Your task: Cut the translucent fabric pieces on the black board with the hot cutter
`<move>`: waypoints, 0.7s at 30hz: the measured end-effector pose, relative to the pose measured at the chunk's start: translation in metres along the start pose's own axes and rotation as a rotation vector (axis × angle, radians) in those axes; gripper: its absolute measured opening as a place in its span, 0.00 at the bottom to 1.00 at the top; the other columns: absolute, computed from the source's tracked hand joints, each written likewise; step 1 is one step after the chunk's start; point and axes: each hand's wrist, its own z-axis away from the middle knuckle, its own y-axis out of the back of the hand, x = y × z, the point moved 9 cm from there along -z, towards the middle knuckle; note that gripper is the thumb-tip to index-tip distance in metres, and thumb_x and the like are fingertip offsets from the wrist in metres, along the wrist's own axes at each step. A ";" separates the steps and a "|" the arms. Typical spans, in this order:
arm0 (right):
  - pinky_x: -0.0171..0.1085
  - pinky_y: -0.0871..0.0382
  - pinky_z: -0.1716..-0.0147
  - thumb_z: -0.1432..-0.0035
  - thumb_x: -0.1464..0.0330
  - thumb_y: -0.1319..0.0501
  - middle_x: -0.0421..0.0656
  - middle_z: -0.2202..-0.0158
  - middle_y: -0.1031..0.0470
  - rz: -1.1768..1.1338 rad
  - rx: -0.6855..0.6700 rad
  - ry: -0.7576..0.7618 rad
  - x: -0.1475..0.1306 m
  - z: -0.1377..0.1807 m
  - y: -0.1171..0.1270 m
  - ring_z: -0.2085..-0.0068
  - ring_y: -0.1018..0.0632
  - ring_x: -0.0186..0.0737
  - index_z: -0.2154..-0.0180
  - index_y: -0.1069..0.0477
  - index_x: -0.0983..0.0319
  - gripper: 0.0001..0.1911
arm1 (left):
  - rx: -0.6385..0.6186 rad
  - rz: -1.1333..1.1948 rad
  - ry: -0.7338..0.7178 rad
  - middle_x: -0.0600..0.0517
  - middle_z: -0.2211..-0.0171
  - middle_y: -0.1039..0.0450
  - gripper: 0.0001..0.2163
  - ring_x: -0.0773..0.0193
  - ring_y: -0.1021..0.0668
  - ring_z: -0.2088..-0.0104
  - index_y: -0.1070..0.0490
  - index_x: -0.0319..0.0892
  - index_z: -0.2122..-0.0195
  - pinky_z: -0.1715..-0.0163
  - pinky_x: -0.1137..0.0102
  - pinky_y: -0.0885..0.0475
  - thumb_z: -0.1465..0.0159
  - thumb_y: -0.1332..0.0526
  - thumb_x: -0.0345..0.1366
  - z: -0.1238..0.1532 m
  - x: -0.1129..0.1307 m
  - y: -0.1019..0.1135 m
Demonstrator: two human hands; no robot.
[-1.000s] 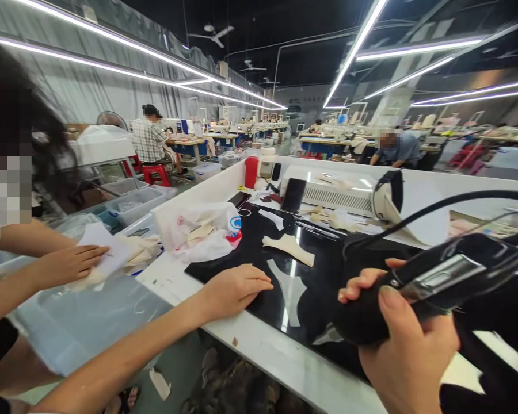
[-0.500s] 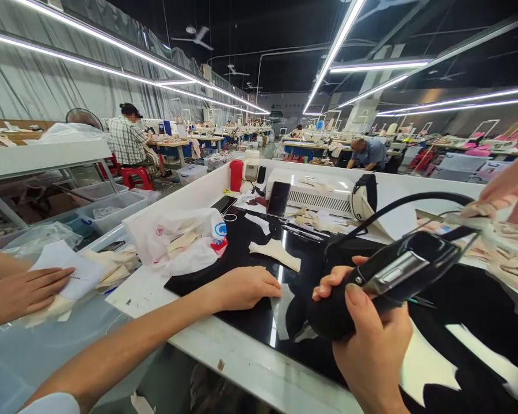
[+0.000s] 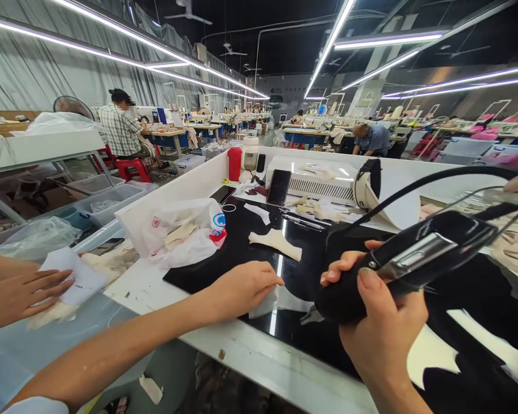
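My right hand (image 3: 382,330) is closed around a black hand-held tool (image 3: 414,259) with a metal plate on its side and a black cord (image 3: 414,187) arching up to the right. It holds the tool just above the glossy black mat (image 3: 224,253). My left hand (image 3: 242,286) lies palm down on the mat near the table's front edge, fingers stretched onto a thin pale fabric piece (image 3: 263,303). A cream cut piece (image 3: 276,242) lies farther back on the mat.
A co-worker's hand (image 3: 19,294) at the left presses a white paper (image 3: 75,276) onto a clear bin. A white plastic bag (image 3: 176,233), a phone (image 3: 278,187), a red bottle (image 3: 234,163) and a white machine (image 3: 317,181) stand behind. Other people work at far tables.
The view has swung right and the co-worker's head has left the picture. My left hand has slid slightly forward onto the pale piece. My right hand still grips the tool.
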 end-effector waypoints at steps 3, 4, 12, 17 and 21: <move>0.37 0.26 0.72 0.52 0.60 0.24 0.36 0.71 0.25 -0.002 0.017 0.005 0.001 -0.004 -0.002 0.74 0.25 0.36 0.55 0.28 0.57 0.24 | -0.018 0.041 -0.112 0.45 0.50 0.22 0.11 0.57 0.21 0.48 0.23 0.38 0.48 0.44 0.65 0.27 0.25 0.43 0.31 -0.007 -0.007 -0.003; 0.37 0.26 0.72 0.52 0.60 0.24 0.36 0.71 0.24 -0.005 0.021 0.009 0.001 -0.006 -0.003 0.74 0.25 0.36 0.56 0.28 0.57 0.24 | -0.030 0.055 -0.145 0.45 0.49 0.21 0.11 0.57 0.21 0.47 0.23 0.38 0.48 0.43 0.65 0.28 0.26 0.42 0.31 -0.008 -0.008 -0.004; 0.37 0.26 0.71 0.47 0.60 0.25 0.35 0.69 0.24 -0.006 -0.028 0.068 0.017 -0.015 -0.021 0.72 0.25 0.36 0.52 0.28 0.57 0.23 | -0.098 0.117 -0.293 0.44 0.44 0.22 0.11 0.54 0.23 0.43 0.22 0.41 0.47 0.39 0.62 0.31 0.29 0.35 0.35 0.000 -0.007 -0.012; 0.38 0.27 0.71 0.43 0.60 0.27 0.35 0.68 0.24 0.020 -0.077 0.099 0.024 -0.015 -0.029 0.73 0.24 0.35 0.51 0.29 0.57 0.21 | -0.126 0.169 -0.280 0.44 0.40 0.24 0.15 0.53 0.24 0.39 0.23 0.45 0.43 0.35 0.59 0.37 0.31 0.32 0.37 0.004 -0.011 -0.013; 0.39 0.27 0.70 0.42 0.61 0.28 0.36 0.68 0.24 0.033 -0.085 0.109 0.025 -0.013 -0.029 0.72 0.24 0.36 0.51 0.30 0.57 0.21 | -0.173 0.193 -0.274 0.44 0.37 0.27 0.19 0.51 0.26 0.37 0.25 0.47 0.39 0.33 0.57 0.39 0.31 0.32 0.38 0.005 -0.012 -0.013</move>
